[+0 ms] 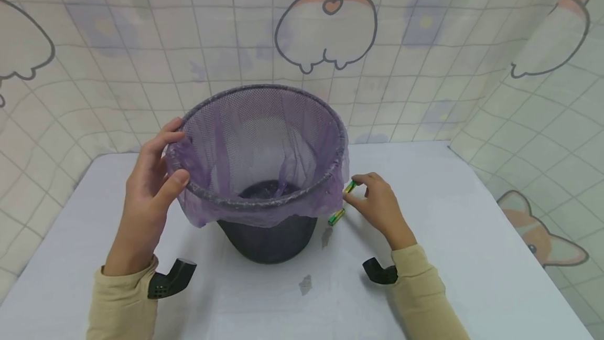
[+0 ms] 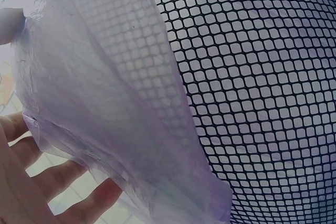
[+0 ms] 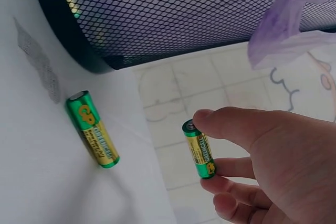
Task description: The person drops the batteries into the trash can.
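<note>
A black mesh wastebasket stands on the table, lined with a thin purple bag folded over its rim. My left hand holds the basket's left rim, thumb near the front and fingers farther back. In the left wrist view, fingers spread beside the loose bag edge. Right of the basket, my right hand pinches a small green and gold battery by its ends between thumb and fingertip. Another such battery lies on the table close to the basket's base.
Two grey patches mark the white tabletop, one in front of the basket and one near the lying battery. A tiled-pattern cloth with cartoon animals hangs behind and along the sides. Black wrist devices sit on both sleeves.
</note>
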